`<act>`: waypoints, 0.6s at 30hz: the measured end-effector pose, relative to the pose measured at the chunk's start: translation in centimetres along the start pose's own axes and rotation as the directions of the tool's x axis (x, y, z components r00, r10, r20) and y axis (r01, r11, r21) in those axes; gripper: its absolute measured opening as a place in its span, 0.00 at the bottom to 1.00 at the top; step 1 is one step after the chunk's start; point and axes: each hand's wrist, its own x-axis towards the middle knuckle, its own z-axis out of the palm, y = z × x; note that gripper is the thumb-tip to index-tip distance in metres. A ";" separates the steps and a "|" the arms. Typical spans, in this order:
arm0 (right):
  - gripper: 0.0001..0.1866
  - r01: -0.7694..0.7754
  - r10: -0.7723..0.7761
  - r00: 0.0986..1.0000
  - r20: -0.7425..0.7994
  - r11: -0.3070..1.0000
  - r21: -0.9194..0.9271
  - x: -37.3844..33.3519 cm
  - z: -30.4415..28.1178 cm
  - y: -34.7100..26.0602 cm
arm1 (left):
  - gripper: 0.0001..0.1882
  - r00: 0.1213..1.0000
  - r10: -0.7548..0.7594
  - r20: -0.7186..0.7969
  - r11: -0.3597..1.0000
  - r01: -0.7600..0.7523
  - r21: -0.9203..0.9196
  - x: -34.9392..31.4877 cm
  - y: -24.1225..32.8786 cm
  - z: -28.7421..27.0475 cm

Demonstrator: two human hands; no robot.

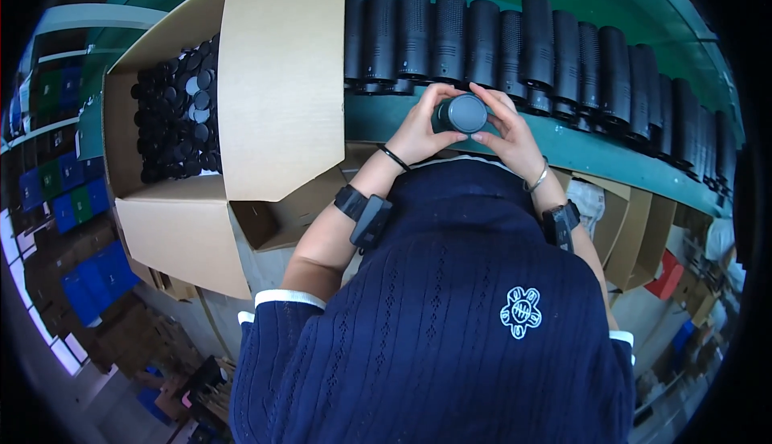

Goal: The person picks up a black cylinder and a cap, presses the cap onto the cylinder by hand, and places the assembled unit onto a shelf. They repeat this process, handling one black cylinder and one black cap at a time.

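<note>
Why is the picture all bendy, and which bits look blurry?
Head view: the fisheye lens curves the green bench and leaves black corners; same head view: the left hand, right hand and the black cylinder they hold look fairly clear, while the blue bins look dim and softer.

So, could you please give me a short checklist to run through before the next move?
1. Left hand on the dark cylinder: ok, gripping its left side.
2. Right hand on it: ok, fingers and thumb at its right.
3. Round grey end facing the camera: ok.
4. Grey end firmly seated: cannot tell.
5. Black discs within view: ok, inside the open cardboard box at left.
6. Fingertips clear of the row of black cylinders: cannot tell.
</note>
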 end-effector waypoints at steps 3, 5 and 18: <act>0.39 0.056 -0.060 0.998 -0.013 0.980 -0.191 0.5 -0.3 0.5 | 0.38 0.998 0.062 0.000 0.978 -0.061 0.201 -0.2 1.1 -0.3; 0.37 0.100 -0.111 0.994 -0.019 0.943 -0.318 0.6 0.1 1.0 | 0.36 0.992 0.127 -0.018 0.922 -0.111 0.370 -0.3 1.4 -0.1; 0.39 0.008 -0.001 0.996 -0.093 0.998 0.065 0.8 0.9 0.3 | 0.37 0.988 0.093 -0.119 0.957 -0.056 0.283 0.2 0.6 1.1</act>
